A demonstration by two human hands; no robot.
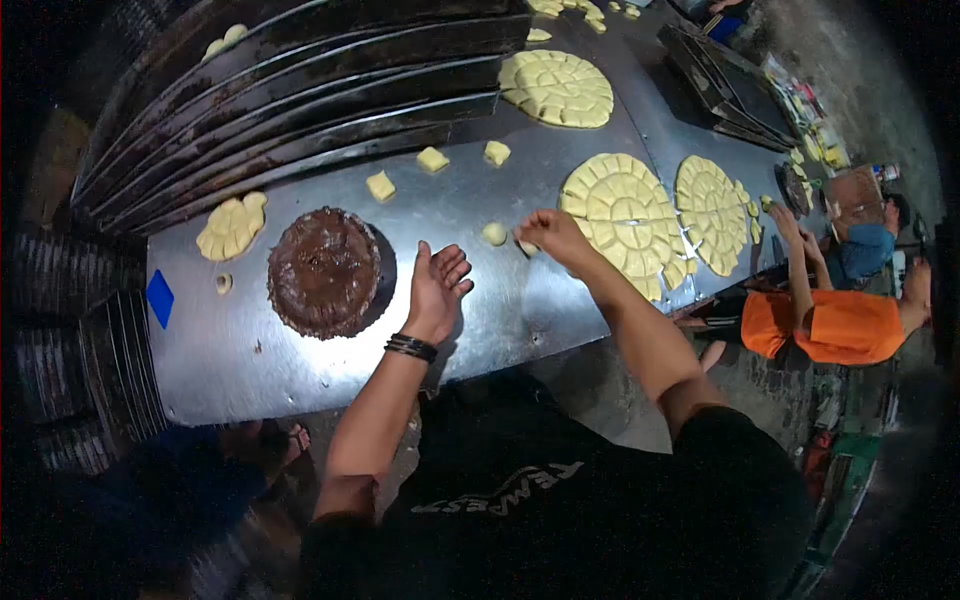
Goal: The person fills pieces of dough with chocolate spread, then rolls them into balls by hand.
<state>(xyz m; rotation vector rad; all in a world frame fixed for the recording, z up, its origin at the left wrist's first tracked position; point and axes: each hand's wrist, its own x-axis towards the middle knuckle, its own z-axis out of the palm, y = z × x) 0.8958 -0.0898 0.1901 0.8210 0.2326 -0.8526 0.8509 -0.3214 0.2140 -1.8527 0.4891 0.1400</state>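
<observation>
My left hand [437,292], with dark bands at the wrist, is held palm up over the steel table. Its fingers are loosely spread and nothing lies in it. To its left is a round mound of dark brown filling [325,272]. My right hand [556,238] has its fingers curled down onto a small dough ball [528,248], which they partly cover. Another pale dough ball [494,234] rests just left of those fingertips. Square dough pieces [432,160] lie farther back. Right of my right hand is a large dough round [620,215] cut into segments.
Dark metal trays [300,100] stand stacked at the back left. A small dough slab [232,226] and a blue scraper-like piece [160,298] are at the left. More cut dough rounds [710,212] lie rightward. A person in orange [850,325] works at the right edge.
</observation>
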